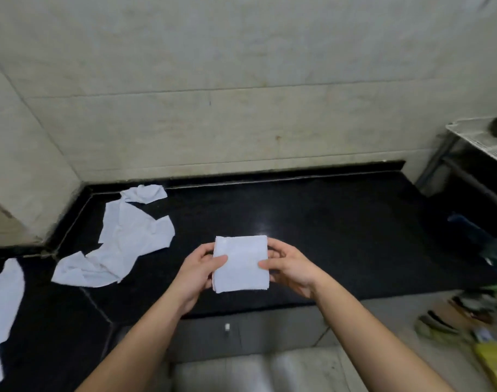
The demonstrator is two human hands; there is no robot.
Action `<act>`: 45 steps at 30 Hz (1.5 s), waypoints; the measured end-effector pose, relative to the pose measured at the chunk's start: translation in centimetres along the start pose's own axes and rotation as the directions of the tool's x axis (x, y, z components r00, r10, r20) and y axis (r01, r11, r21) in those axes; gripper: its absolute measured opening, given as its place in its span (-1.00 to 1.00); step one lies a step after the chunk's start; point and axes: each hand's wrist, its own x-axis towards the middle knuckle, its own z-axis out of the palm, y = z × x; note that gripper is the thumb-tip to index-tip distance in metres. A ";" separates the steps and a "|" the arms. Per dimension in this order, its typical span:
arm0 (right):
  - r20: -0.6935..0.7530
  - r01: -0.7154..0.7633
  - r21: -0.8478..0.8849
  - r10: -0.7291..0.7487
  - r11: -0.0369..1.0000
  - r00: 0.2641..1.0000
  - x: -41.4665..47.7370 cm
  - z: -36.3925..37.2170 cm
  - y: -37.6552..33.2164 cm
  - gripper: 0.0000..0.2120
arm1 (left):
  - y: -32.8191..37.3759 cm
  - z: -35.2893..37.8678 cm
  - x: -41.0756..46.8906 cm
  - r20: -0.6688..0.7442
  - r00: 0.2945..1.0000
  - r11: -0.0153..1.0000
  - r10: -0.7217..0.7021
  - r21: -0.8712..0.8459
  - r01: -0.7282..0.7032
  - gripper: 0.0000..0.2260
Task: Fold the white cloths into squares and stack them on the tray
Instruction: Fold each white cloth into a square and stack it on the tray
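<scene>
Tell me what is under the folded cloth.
The left hand and right hand grip the folded cloth, fingers reaching beneath it; the black counter lies below. The cloth covers those fingertips.

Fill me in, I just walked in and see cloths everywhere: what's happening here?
A person holds a folded white cloth by its sides, left hand and right hand each pinching an edge, above the black counter. To the left lie crumpled cloths, unfolded, with another cloth at the far left edge.
</scene>
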 end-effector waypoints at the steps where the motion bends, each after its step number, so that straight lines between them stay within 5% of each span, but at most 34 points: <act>1: -0.028 0.010 0.017 -0.010 1.000 1.000 -1.7 -2.5 -0.1 -0.52 | -0.1 2.9 0.3 0.035 0.999 1.000 -0.003 0.019 0.002 -0.74; 10: -0.320 0.094 0.115 -0.053 0.989 0.946 -18.2 -24.9 -0.2 -0.49 | -0.7 29.6 2.4 0.347 0.936 0.988 -0.064 0.153 0.011 -0.76; 24: -0.596 0.248 0.117 -0.132 0.962 0.792 -26.1 -47.3 -6.5 -0.52 | 3.5 56.1 11.3 0.594 0.804 0.985 0.022 0.126 -0.120 -0.74; 36: -0.687 0.343 0.011 -0.242 0.939 0.685 -27.2 -64.7 -18.9 -0.52 | 13.5 75.2 20.9 0.638 0.764 0.972 0.093 0.108 -0.208 -0.76; 45: -0.652 0.233 -0.120 -0.254 0.965 0.715 -24.6 -79.4 -25.7 -0.55 | 15.7 87.1 28.3 0.467 0.881 0.979 0.079 0.128 -0.156 -0.77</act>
